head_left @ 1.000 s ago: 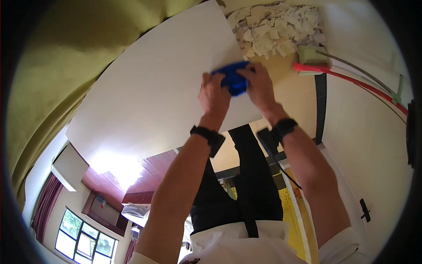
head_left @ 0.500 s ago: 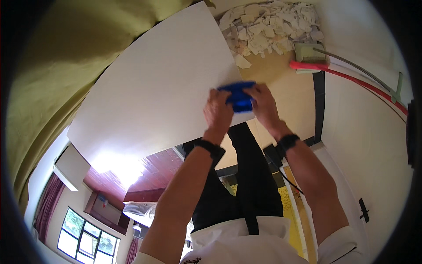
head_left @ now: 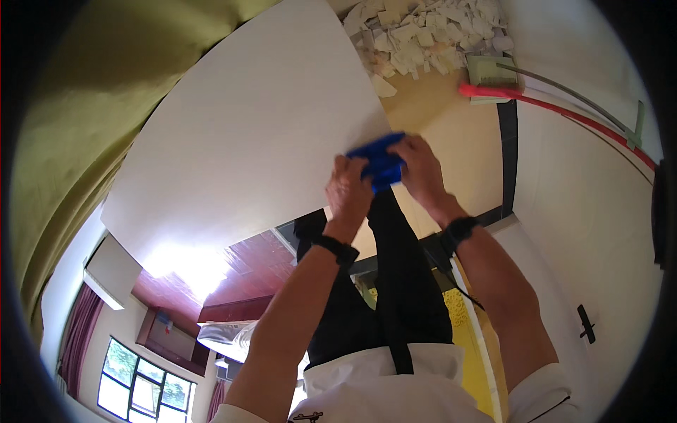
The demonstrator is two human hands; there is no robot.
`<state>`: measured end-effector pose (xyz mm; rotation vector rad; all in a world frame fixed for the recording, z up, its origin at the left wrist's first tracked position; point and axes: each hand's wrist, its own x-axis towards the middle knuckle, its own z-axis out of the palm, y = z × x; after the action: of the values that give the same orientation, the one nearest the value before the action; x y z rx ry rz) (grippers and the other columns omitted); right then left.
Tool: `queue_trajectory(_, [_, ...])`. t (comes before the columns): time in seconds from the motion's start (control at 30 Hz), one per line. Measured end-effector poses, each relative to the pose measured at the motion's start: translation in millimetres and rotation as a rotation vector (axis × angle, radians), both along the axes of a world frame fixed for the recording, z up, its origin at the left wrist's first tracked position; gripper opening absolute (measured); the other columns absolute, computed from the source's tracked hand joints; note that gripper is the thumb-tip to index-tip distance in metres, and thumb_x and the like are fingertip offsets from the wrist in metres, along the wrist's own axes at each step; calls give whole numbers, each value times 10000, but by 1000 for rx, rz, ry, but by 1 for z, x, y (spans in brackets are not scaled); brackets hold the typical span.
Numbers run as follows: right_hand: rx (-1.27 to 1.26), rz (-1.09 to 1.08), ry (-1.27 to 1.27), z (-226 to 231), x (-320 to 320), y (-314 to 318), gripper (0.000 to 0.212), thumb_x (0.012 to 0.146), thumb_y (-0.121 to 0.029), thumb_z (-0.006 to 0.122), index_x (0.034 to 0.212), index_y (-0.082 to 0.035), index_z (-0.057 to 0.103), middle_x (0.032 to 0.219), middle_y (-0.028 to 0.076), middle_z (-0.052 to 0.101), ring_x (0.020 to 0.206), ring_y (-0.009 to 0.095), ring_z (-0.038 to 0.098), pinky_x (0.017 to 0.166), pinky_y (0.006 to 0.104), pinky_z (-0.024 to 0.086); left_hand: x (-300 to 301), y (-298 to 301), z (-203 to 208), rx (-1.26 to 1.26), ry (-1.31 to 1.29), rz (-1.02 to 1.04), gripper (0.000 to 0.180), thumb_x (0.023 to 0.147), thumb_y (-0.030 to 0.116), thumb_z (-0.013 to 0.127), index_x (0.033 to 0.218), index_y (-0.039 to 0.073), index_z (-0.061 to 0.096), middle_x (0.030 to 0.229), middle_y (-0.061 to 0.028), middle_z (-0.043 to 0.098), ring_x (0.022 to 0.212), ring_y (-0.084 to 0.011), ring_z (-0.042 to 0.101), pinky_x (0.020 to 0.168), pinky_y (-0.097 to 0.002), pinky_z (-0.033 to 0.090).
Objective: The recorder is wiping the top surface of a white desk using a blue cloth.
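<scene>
Between my two hands is a blue, flat-sided piece [head_left: 381, 158], folded-looking and slightly blurred; its exact kind cannot be made out. My left hand [head_left: 348, 189] grips its left end with bent fingers. On the opposite end, my right hand [head_left: 421, 169] pinches it with thumb and fingers. The piece tilts, its right end farther from me than its left. It is held up in front of the right edge of a white tabletop [head_left: 240, 134]. My fingers hide parts of both ends.
White scraps [head_left: 430, 35] lie heaped on the floor at the far side. Near them a red-headed pole [head_left: 493, 93] and a pale green dustpan [head_left: 486, 74] lean by the wall. A yellow-green curtain [head_left: 77, 134] hangs left of the tabletop.
The blue piece has tilted, its left end dropping toward me. Both hands keep their grip on it. The whole view has shifted slightly.
</scene>
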<state>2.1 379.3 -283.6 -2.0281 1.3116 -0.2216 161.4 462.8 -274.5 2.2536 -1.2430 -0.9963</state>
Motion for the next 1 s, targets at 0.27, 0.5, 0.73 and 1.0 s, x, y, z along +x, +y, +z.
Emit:
queue_trajectory(0.27, [13, 37, -22, 4, 30, -47, 366, 759, 82, 658, 1066, -116, 686, 1052, 144, 629, 1043, 367, 630, 874, 451, 546, 24, -44, 4, -57, -22, 95, 327, 744, 19, 765, 1055, 111, 726, 1072, -112, 615, 1014, -356, 653, 852, -455, 557])
queue_trajectory(0.5, [235, 69, 96, 14, 3, 48, 401, 745, 89, 658, 1081, -131, 661, 1127, 130, 615, 1080, 373, 620, 901, 445, 544, 15, 40, 3, 93, 19, -36, 370, 695, -6, 757, 1037, 129, 709, 1051, -106, 598, 998, -360, 645, 850, -460, 562])
queue_trajectory(0.73, [85, 132, 25, -2, 69, -26, 356, 750, 77, 657, 1047, -119, 667, 1116, 118, 612, 1072, 371, 619, 882, 461, 541, 59, -17, -1, -53, -92, 190, 325, 716, 7, 763, 1024, 100, 720, 1047, -124, 623, 978, -363, 657, 832, -450, 552])
queue_trajectory(1.0, [308, 109, 45, 13, 41, 55, 367, 720, 104, 668, 1002, -130, 680, 1030, 126, 595, 1029, 376, 621, 849, 479, 546, 42, 59, 4, 44, -51, 102, 335, 716, -29, 699, 1010, 130, 705, 1030, -103, 582, 1012, -347, 637, 809, -477, 560])
